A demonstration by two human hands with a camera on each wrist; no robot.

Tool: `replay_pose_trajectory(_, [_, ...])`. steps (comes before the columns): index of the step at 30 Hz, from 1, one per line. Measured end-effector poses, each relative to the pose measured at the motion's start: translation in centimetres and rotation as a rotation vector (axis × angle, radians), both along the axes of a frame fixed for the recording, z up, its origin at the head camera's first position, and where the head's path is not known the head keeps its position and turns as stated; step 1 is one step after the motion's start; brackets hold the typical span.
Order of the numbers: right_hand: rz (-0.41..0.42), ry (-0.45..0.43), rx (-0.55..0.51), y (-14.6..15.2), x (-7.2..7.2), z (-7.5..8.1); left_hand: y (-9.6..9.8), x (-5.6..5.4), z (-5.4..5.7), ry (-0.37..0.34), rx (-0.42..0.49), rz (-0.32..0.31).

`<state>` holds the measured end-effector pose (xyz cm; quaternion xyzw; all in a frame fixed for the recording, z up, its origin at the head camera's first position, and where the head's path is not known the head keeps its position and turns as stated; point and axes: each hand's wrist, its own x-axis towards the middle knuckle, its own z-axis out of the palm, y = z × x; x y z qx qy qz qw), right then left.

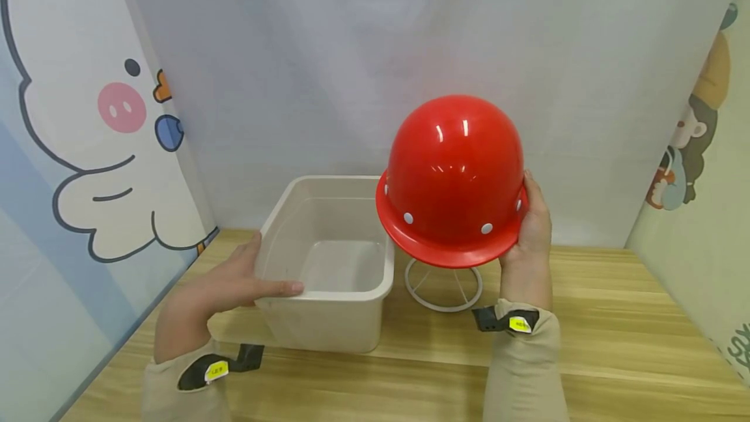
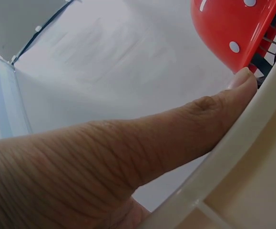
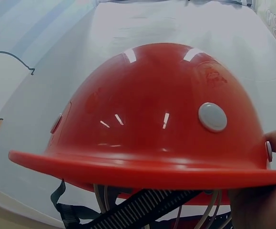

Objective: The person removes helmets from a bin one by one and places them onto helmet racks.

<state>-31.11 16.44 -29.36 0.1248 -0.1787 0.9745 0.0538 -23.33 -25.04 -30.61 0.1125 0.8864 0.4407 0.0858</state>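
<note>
My right hand [image 1: 530,226] grips the brim of a red hard hat [image 1: 454,174] at its right side. The hat is held up over the table, dome upward, with white round rivets along its edge. Black straps [image 3: 138,210] hang beneath the brim in the right wrist view. Against the front left corner of a beige plastic bin [image 1: 328,324] rests my left hand [image 1: 228,279]. Its thumb [image 2: 185,129] lies straight along the rim, and the other fingers are mostly hidden outside the left wall. Nothing shows inside the bin.
A white ring stand with thin spokes [image 1: 443,309] sits on the wood-grain table [image 1: 603,344], behind and below the hat, right of the bin. A pale curtain [image 1: 281,83] hangs at the back. Printed panels close off the left and right sides.
</note>
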Motion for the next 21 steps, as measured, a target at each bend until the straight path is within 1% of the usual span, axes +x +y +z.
replay_pose_trajectory(2, [0.007,0.001,-0.012,0.06,-0.03,0.03,-0.01,-0.03,-0.05,0.018,-0.001,-0.008])
replay_pose_trajectory(4, [-0.003,0.003,-0.01,0.07,-0.05,0.07,-0.01,-0.07,-0.11,0.036,-0.001,-0.02])
replay_pose_trajectory(7, [-0.055,-0.001,0.006,0.06,-0.09,0.07,-0.01,-0.11,-0.17,0.059,0.0,-0.035])
replay_pose_trajectory(9, [-0.096,-0.006,0.024,0.03,-0.06,0.09,-0.02,-0.1,-0.17,0.062,-0.001,-0.04])
replay_pose_trajectory(11, [-0.118,-0.001,0.036,0.02,-0.03,0.09,-0.02,-0.08,-0.16,0.062,-0.005,-0.04])
replay_pose_trajectory(16, [-0.058,0.049,0.032,0.04,0.14,0.14,-0.03,-0.11,-0.18,0.067,-0.005,-0.041])
replay_pose_trajectory(18, [-0.034,0.06,0.025,0.05,0.23,0.15,-0.03,-0.18,-0.23,0.079,-0.004,-0.046])
replay_pose_trajectory(21, [-0.021,0.061,0.015,0.07,0.38,0.19,-0.01,-0.33,-0.31,0.102,-0.003,-0.06])
